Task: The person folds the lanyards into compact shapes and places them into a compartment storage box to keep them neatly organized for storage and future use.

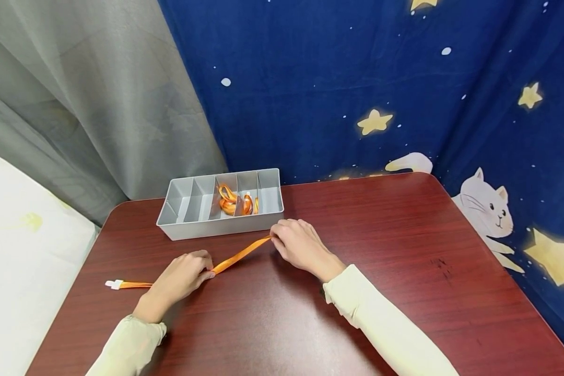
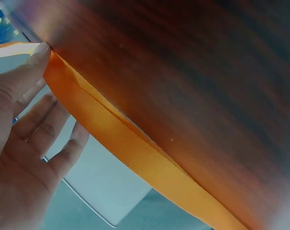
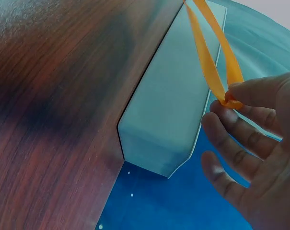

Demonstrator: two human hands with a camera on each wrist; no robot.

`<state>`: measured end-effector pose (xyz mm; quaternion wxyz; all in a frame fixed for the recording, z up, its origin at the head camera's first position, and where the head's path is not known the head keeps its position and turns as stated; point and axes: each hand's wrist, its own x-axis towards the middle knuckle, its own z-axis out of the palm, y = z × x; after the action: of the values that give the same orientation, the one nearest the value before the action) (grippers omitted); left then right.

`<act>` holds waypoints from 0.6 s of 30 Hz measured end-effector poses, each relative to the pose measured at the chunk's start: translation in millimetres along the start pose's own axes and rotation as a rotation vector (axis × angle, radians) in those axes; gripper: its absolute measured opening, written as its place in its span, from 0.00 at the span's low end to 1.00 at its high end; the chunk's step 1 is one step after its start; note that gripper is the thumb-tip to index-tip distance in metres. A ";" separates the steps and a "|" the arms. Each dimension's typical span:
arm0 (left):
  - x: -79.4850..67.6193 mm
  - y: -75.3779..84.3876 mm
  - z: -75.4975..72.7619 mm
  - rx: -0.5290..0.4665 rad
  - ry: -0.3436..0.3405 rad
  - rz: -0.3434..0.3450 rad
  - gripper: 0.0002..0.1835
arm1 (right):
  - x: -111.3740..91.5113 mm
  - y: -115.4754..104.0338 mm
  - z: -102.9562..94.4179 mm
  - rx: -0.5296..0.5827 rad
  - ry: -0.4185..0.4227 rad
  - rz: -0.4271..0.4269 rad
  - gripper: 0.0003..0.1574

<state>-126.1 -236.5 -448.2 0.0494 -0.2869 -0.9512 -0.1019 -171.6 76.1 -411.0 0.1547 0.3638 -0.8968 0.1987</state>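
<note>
An orange lanyard (image 1: 239, 255) runs between the two hands over the table, doubled into two strands. Its white clip end (image 1: 115, 284) lies on the table left of the left hand. The left hand (image 1: 183, 274) pinches the strap between thumb and fingertips, as the left wrist view shows with the strap (image 2: 121, 134) trailing away. At the other end, the right hand (image 1: 301, 243) pinches the folded loop (image 3: 233, 103) between thumb and forefinger, its other fingers loosely bent. This hand is just in front of the right corner of the grey divided box (image 1: 216, 228).
The box stands at the table's back edge, with coiled orange lanyards (image 1: 227, 201) in two or more of its middle compartments. Reddish-brown wood makes up the tabletop (image 1: 404, 261). Behind it hang a grey curtain (image 1: 98, 94) and a blue starry curtain (image 1: 310, 94).
</note>
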 end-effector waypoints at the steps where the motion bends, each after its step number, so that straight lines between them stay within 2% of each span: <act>1: 0.2 0.6 0.3 0.012 -0.001 0.005 0.09 | 0.0 -0.1 -0.5 0.001 -0.001 -0.001 0.04; 6: 0.9 4.2 -0.7 0.075 -0.007 0.039 0.10 | -0.6 -0.6 -3.0 0.002 -0.005 0.001 0.03; 13: 1.6 8.0 -6.9 0.167 -0.022 0.020 0.05 | -2.5 -0.9 -11.7 0.002 -0.009 0.001 0.05; 18: 4.2 7.0 -10.7 0.159 0.006 0.025 0.03 | -2.1 2.0 -18.7 0.021 0.008 0.011 0.04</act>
<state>-125.3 -230.9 -435.9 0.0760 -0.2937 -0.9525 -0.0261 -169.1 87.4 -396.0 0.1535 0.3597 -0.8959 0.2107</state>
